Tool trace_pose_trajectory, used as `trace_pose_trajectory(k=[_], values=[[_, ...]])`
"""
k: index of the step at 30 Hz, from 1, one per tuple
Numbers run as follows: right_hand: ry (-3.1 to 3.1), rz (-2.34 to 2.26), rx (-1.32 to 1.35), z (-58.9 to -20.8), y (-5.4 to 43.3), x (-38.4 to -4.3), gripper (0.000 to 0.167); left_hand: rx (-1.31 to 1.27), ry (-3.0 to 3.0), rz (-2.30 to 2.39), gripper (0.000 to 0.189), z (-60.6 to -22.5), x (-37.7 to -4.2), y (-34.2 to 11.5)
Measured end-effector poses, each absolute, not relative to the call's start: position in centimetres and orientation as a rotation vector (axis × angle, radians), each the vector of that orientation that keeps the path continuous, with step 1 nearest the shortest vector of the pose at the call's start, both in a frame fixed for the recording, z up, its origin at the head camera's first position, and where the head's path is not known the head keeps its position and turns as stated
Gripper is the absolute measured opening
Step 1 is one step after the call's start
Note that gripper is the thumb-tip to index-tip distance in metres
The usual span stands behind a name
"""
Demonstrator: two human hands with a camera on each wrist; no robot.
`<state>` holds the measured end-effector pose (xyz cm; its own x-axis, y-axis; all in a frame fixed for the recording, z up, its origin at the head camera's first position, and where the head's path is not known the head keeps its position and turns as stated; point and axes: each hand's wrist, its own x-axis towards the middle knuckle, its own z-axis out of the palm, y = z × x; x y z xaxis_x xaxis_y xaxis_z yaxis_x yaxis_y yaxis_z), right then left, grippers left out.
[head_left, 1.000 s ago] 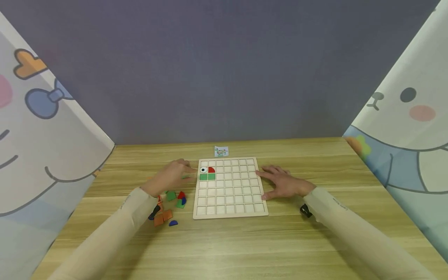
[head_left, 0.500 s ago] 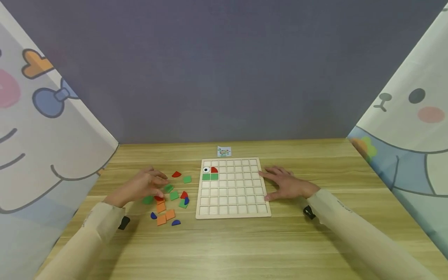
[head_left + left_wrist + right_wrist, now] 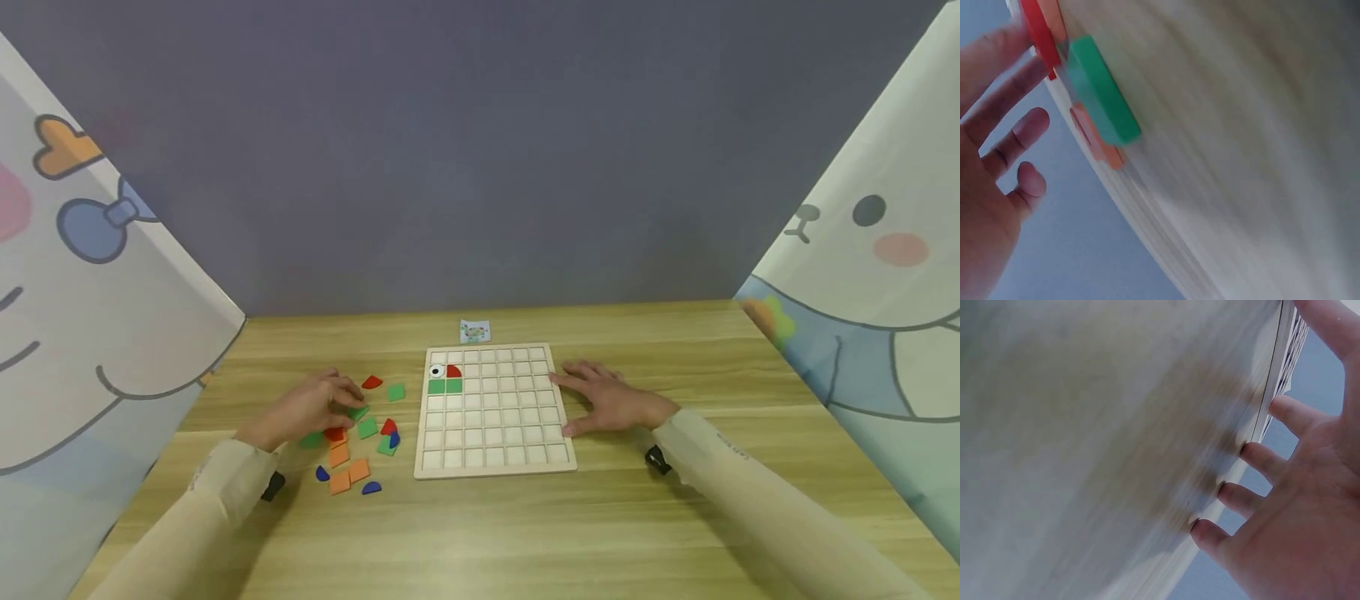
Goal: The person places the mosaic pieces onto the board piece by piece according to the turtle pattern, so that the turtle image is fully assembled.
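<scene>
My left hand is low over loose coloured tiles on the left, its fingers bent loosely. In the left wrist view its fingertips are right at a red tile, and a green tile lies close by. The wooden grid board holds a round eye tile, a red quarter-circle tile and two green square tiles at its upper left. My right hand rests spread at the board's right edge; in the right wrist view its fingertips touch the wooden surface.
Orange square tiles, blue half-round tiles and further red and green ones are scattered left of the board. A small picture card lies behind it. A grey wall rises at the table's back edge.
My left hand has moved left from the board's upper left edge to the loose tiles, uncovering several of them. My right hand stays at the board's right edge.
</scene>
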<state>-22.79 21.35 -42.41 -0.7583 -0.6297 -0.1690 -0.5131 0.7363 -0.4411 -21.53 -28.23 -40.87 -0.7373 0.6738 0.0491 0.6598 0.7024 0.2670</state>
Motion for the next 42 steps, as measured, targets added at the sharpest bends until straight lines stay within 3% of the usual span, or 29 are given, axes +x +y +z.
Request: trace_pose_trajectory(k=[14,28,42], values=[[2.632,-0.556,-0.871,-42.4,21.3,-22.7,0.092,1.000,2.846,0.482,0.019,-40.7,-22.2,-26.5],[2.628,-0.563,-0.849,-42.2,21.3,-22.6,0.092,1.344,2.832,0.488,0.010,-39.0,-23.8,-18.4],[2.629,-0.556,-0.873,-42.0,20.3,-22.8,0.092,1.272,2.747,0.346,0.007,-39.2,-24.1,-14.2]])
